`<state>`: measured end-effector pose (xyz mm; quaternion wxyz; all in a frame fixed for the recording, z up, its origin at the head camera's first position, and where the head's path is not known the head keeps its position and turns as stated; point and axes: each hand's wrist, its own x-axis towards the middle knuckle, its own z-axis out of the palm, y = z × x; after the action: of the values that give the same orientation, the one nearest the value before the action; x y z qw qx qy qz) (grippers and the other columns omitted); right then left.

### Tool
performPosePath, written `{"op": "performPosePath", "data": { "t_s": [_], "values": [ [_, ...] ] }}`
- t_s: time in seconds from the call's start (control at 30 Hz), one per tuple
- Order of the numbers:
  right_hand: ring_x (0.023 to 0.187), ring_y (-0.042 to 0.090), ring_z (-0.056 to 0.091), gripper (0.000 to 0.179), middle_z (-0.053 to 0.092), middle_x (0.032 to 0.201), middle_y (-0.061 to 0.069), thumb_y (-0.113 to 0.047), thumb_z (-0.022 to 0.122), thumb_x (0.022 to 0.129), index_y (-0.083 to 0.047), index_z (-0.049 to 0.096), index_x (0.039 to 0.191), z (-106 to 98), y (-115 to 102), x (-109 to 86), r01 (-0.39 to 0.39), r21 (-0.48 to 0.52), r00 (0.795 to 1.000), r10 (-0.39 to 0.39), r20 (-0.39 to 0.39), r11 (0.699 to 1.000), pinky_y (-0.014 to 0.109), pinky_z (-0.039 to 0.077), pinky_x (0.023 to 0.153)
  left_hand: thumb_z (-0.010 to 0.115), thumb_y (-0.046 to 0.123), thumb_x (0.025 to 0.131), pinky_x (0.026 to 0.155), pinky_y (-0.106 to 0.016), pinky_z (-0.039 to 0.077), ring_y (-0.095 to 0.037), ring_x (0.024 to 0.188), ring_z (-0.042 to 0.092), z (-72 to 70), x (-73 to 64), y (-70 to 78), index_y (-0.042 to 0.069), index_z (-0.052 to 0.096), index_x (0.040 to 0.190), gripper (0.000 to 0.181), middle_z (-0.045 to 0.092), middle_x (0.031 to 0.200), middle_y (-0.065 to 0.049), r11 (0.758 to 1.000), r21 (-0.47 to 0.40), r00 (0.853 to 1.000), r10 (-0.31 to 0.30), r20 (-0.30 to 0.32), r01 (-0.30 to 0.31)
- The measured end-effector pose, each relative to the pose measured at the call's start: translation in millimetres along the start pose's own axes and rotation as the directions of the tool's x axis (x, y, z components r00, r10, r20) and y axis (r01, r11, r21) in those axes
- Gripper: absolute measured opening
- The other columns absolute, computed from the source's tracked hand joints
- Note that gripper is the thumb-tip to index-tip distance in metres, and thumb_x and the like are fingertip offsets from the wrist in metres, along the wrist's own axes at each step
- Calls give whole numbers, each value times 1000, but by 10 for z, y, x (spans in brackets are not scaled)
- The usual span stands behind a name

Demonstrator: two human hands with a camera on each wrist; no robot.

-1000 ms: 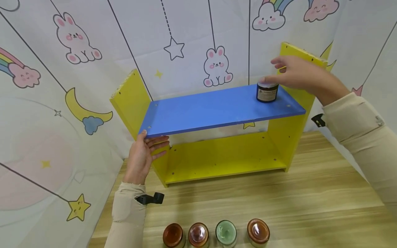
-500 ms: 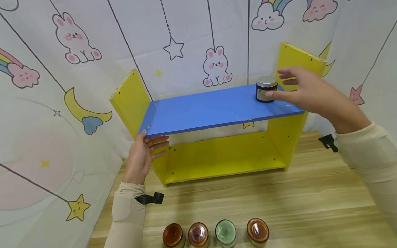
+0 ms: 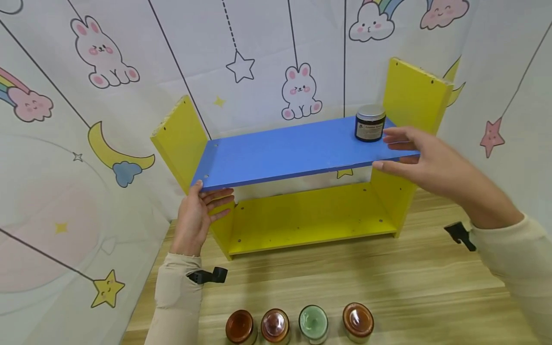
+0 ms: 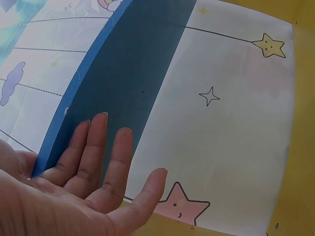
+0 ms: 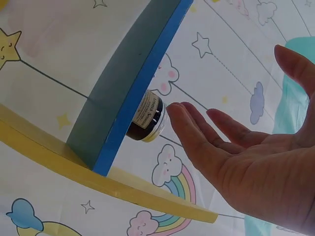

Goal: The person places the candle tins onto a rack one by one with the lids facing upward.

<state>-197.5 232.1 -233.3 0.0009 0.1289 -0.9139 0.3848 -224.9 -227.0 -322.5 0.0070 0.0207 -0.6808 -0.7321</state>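
Standing upright near the right end of a blue shelf (image 3: 280, 153), a dark jar (image 3: 369, 130) with a silver lid (image 3: 371, 112) sits close by a person's right hand (image 3: 435, 165). Key relation: the jar lies just beyond the right fingertips, to their left and farther back from the shelf's front edge. The right hand is by far the nearer one and holds nothing; its thumb stands well away from its fingers, leaving a wide space between. A narrow gap to the jar shows from the wrist side; whether any fingertip touches, I cannot tell. The jar is squat, its axis vertical, while the shelf's long axis runs crosswise between the two hands. At the opposite end, the left hand (image 3: 194, 218) holds the front corner, thumb above, fingers stretched out beneath. Yellow side panels (image 3: 185, 136) flank the shelf. On the table (image 3: 276, 282), well apart from the dark jar, stand a green jar (image 3: 313, 322) and three brown jars (image 3: 274, 326) in a row.
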Motion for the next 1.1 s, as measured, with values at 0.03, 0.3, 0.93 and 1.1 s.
{"op": "performPosePath", "data": {
  "t_s": [0.03,0.3,0.93,1.1],
  "values": [
    [140,40,43,85,39,158,15,-49,69,94,-11,28,159,15,9,-27,6,10,1000,-6,-2,1000,63,37,108,21,48,111,106,-54,44,-25,118,67,-1,-1,0,10,34,155,60,72,120,-5,1000,0,1000,-1,0,1],
    [130,36,57,67,53,148,9,-36,73,95,-18,43,152,193,87,-206,95,41,994,-92,-62,995,44,49,103,22,49,111,107,-54,44,-23,117,67,-11,-4,-2,9,35,154,60,72,120,-4,1000,-3,1000,2,-1,-2],
    [123,2,56,69,61,140,3,-16,79,90,-23,47,150,566,328,-516,315,76,949,-314,-31,946,7,39,98,22,48,111,105,-53,46,-23,115,68,-9,3,-2,9,36,154,60,73,118,-4,1000,-4,1000,0,-7,0],
    [123,0,56,73,61,139,1,-15,80,89,-26,45,152,648,382,-569,324,86,946,-324,-18,942,9,40,98,22,48,111,106,-54,44,-23,115,68,-8,5,-7,9,36,154,60,73,118,-4,1000,-1,1000,3,-7,-3]
  ]
}}
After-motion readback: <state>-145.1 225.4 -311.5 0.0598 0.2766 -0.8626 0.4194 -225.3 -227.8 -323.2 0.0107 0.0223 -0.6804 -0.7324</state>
